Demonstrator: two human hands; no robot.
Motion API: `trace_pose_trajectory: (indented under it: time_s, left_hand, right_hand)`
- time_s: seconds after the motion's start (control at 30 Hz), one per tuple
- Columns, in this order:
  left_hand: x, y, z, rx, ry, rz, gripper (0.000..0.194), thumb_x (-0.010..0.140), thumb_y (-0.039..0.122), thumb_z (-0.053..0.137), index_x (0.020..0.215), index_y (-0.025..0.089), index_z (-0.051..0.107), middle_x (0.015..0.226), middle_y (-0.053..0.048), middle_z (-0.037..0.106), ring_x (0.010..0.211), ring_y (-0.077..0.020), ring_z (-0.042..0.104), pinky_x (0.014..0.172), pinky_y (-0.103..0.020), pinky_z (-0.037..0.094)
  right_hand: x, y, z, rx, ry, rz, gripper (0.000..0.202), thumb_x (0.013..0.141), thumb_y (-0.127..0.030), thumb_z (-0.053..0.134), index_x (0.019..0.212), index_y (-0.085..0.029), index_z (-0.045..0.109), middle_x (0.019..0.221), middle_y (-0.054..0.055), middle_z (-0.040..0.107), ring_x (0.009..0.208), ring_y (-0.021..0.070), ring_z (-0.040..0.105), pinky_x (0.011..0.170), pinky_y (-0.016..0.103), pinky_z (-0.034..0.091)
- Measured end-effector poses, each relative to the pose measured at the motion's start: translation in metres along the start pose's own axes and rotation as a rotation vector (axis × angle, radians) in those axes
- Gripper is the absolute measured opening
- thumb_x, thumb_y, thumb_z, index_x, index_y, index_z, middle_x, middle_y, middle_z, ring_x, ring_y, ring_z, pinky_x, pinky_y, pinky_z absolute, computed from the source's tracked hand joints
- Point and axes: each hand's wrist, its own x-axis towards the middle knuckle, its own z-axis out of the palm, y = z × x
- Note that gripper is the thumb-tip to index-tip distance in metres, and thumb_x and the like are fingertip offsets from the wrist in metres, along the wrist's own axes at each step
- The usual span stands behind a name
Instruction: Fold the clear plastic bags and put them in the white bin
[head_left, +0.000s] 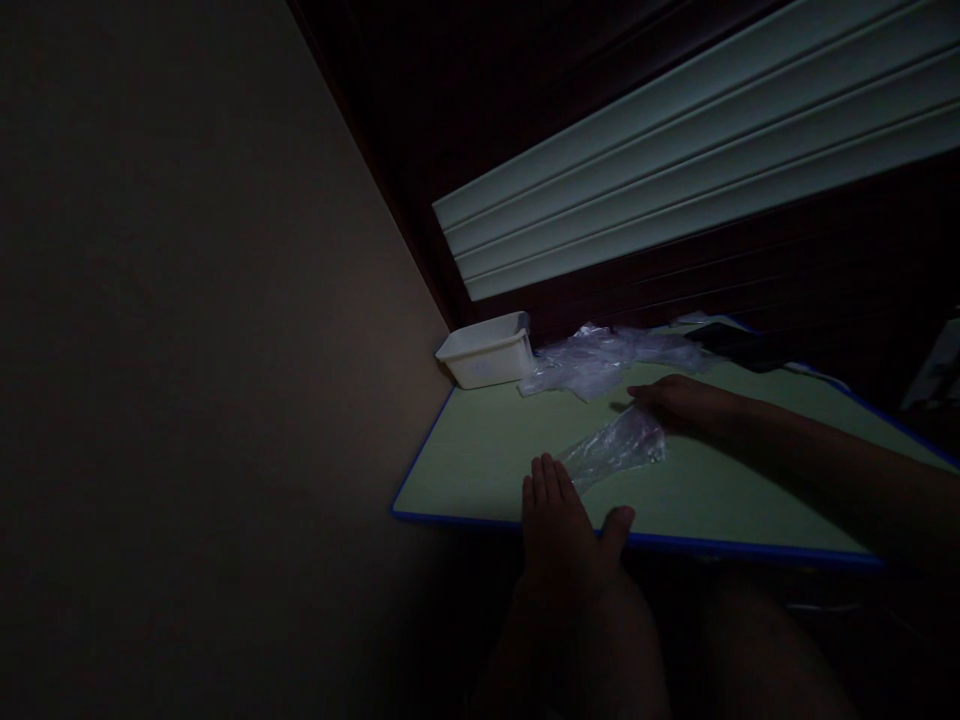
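Note:
A clear plastic bag lies on the pale green tabletop, between my two hands. My left hand rests flat at the front edge, its fingers stretched out over the near end of the bag and its thumb apart. At the bag's far right end, my right hand has its fingers closed on the plastic, with the index finger pointing left. Behind the bag, a loose pile of clear plastic bags spreads along the back of the table.
A white plastic bin stands at the back left corner. A dark flat object lies at the back right. A plain wall borders the left side, and a dark panel with pale slats rises behind the table.

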Motion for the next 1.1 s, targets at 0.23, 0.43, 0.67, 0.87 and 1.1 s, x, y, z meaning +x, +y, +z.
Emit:
trace_pose_trajectory:
  time_s: [0.23, 0.43, 0.67, 0.87, 1.1]
  left_hand:
    - [0.0, 0.008, -0.007, -0.06, -0.032, -0.055, 0.091, 0.086, 0.069, 0.033, 0.144, -0.001, 0.032, 0.153, -0.023, 0.026, 0.144, -0.0361, 0.019, 0.116, -0.053, 0.022]
    - [-0.001, 0.011, -0.01, -0.067, -0.038, -0.076, 0.093, 0.085, 0.068, 0.039, 0.143, -0.004, 0.033, 0.153, -0.024, 0.024, 0.144, -0.0368, 0.019, 0.117, -0.052, 0.021]
    - [0.0, 0.011, -0.013, -0.103, -0.051, -0.085, 0.091, 0.084, 0.066, 0.041, 0.143, -0.003, 0.034, 0.153, -0.024, 0.023, 0.144, -0.0361, 0.017, 0.118, -0.052, 0.019]
    - [-0.001, 0.011, -0.006, -0.107, -0.005, -0.078, 0.09, 0.084, 0.065, 0.043, 0.143, -0.003, 0.034, 0.152, -0.025, 0.025, 0.143, -0.0375, 0.02, 0.117, -0.053, 0.02]
    - [0.0, 0.012, -0.008, -0.12, -0.034, -0.084, 0.091, 0.084, 0.065, 0.043, 0.143, -0.005, 0.034, 0.152, -0.025, 0.023, 0.144, -0.037, 0.017, 0.118, -0.051, 0.017]
  right_hand:
    - [-0.006, -0.006, 0.007, -0.263, 0.039, 0.097, 0.06, 0.082, -0.068, 0.047, 0.053, -0.017, 0.059, 0.049, 0.01, 0.059, 0.042, 0.0183, 0.053, 0.044, 0.032, 0.039]
    - [-0.016, -0.012, 0.012, -0.645, 0.134, -0.141, 0.051, 0.089, -0.052, 0.039, 0.054, -0.019, 0.056, 0.057, 0.01, 0.062, 0.054, 0.0196, 0.058, 0.051, 0.031, 0.035]
    - [-0.015, -0.012, 0.012, -0.67, 0.139, -0.165, 0.052, 0.09, -0.051, 0.035, 0.051, -0.021, 0.051, 0.055, 0.009, 0.06, 0.053, 0.0199, 0.057, 0.054, 0.031, 0.033]
    - [-0.012, -0.003, 0.009, -0.676, 0.166, -0.197, 0.052, 0.09, -0.052, 0.036, 0.05, -0.021, 0.05, 0.055, 0.009, 0.06, 0.053, 0.0201, 0.056, 0.055, 0.032, 0.033]
    - [-0.013, -0.004, 0.008, -0.693, 0.162, -0.195, 0.051, 0.091, -0.049, 0.035, 0.053, -0.021, 0.053, 0.056, 0.01, 0.062, 0.052, 0.0204, 0.057, 0.055, 0.032, 0.034]
